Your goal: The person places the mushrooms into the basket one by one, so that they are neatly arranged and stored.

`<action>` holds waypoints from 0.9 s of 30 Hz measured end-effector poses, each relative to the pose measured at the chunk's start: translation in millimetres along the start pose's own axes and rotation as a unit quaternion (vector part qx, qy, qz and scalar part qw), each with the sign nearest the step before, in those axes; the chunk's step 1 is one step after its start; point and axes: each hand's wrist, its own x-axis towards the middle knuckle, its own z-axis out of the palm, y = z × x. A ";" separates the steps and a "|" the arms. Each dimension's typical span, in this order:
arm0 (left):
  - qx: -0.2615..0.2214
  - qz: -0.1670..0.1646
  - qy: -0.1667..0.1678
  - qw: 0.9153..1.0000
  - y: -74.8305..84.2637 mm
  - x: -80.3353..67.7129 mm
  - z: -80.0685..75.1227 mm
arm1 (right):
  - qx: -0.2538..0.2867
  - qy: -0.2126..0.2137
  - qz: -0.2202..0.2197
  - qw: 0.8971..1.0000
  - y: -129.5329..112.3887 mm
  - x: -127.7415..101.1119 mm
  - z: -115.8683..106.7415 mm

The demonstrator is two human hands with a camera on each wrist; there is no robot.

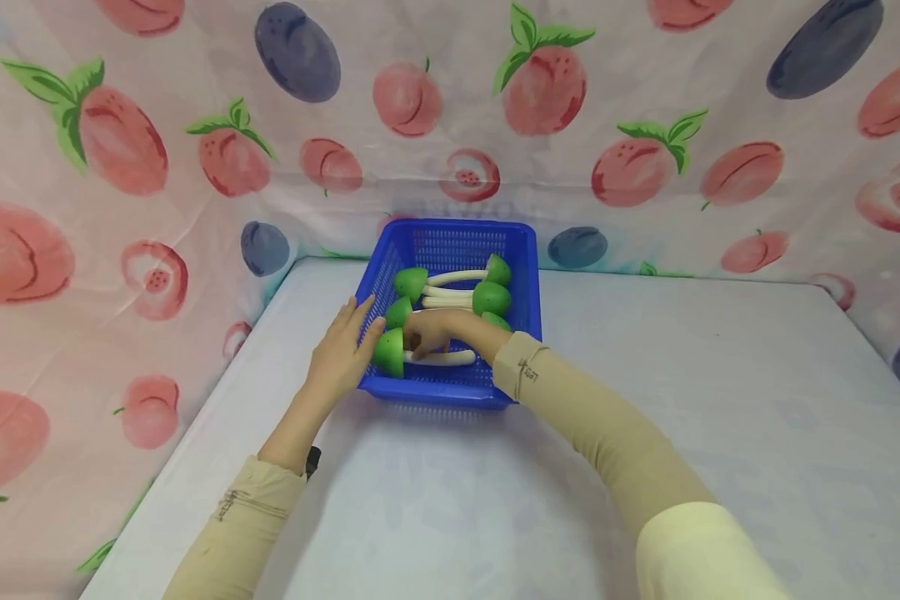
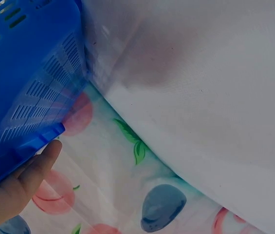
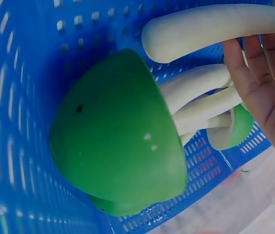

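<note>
Inside the blue basket (image 1: 450, 250), the right hand (image 1: 429, 332) seemingly grasps the nearest green-capped mushroom (image 1: 390, 353), stem lying left-right under its fingers, while the left hand's (image 1: 341, 354) straight fingers steady the rim.

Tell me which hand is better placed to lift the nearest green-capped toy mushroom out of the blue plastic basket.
Right. The right hand is already inside the blue plastic basket, on the white stem of the nearest green-capped toy mushroom. The left hand rests with straight fingers against the basket's outer left wall.
</note>
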 end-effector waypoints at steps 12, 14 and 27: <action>0.007 -0.002 0.001 1.000 -0.7 1.6 2.3 | -0.043 0.001 0.051 0.998 -6.5 3.4 7.5; 0.008 -0.002 0.000 1.000 -1.3 1.5 2.5 | -0.051 0.004 0.053 0.997 -8.0 3.1 7.6; 0.008 0.002 0.005 1.000 -0.7 1.0 1.4 | -0.079 -0.046 0.008 0.996 -7.2 -26.3 -33.1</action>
